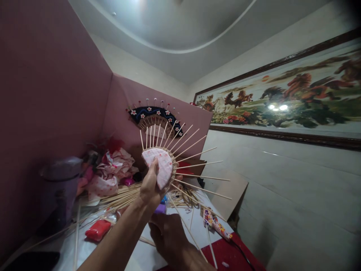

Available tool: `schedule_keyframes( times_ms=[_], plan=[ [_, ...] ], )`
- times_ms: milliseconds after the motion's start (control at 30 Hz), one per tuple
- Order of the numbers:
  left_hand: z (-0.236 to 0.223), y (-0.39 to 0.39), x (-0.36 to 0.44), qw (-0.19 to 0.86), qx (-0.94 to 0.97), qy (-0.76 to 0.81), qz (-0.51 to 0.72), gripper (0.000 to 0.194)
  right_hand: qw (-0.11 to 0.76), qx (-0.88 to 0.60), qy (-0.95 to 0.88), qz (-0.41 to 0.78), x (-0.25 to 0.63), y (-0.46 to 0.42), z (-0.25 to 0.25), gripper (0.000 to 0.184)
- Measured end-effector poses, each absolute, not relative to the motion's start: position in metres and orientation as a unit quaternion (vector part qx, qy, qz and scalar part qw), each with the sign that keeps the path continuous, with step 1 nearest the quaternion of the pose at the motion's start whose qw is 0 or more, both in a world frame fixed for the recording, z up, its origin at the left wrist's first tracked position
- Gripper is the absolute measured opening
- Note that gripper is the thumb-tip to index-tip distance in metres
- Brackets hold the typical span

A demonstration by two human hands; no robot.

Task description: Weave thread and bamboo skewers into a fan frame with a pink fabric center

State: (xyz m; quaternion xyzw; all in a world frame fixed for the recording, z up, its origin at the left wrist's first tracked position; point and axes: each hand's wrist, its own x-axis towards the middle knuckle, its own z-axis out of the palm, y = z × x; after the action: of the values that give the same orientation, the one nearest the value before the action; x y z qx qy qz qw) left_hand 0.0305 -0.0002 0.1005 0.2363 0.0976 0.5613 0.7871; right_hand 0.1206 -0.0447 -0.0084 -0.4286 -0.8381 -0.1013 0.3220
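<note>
My left hand holds up a half-round woven fan frame, with the thumb pressed on its pale pink dotted cloth and the fingers behind. Thin wooden sticks radiate from its woven rim, upward and to the right. Below it, my right hand is dark and slightly blurred, its fingers curled. Whatever those fingers hold is hidden. Just beyond that hand a purple packet shows. To the right, a flower-patterned glue gun lies on the white tabletop, a clear stick beside it.
Bundled thin sticks and a red packet lie on the table. Crumpled pink cloth is heaped behind, near a dark container. A finished-looking decorated fan is pinned to the pink board. A framed horse picture hangs right.
</note>
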Motion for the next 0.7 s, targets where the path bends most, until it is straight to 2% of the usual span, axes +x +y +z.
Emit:
schedule_keyframes(
  times_ms=[167, 367, 533, 700],
  plan=[
    [0.101, -0.002, 0.034, 0.759, 0.248, 0.148, 0.583, 0.036, 0.259, -0.456, -0.832, -0.182, 0.117, -0.027, -0.004, 0.016],
    [0.103, -0.003, 0.032, 0.740, 0.249, 0.189, 0.596, 0.037, 0.308, -0.483, -0.781, -0.249, 0.143, -0.003, -0.008, 0.019],
    [0.105, -0.002, 0.033, 0.743, 0.222, 0.156, 0.612, 0.029, 0.398, -0.480, -0.763, -0.172, 0.156, 0.008, 0.005, 0.026],
    [0.099, 0.006, 0.036, 0.732, 0.214, 0.182, 0.620, 0.016, 0.499, -0.486, -0.716, -0.052, 0.161, 0.022, 0.020, 0.026]
  ],
)
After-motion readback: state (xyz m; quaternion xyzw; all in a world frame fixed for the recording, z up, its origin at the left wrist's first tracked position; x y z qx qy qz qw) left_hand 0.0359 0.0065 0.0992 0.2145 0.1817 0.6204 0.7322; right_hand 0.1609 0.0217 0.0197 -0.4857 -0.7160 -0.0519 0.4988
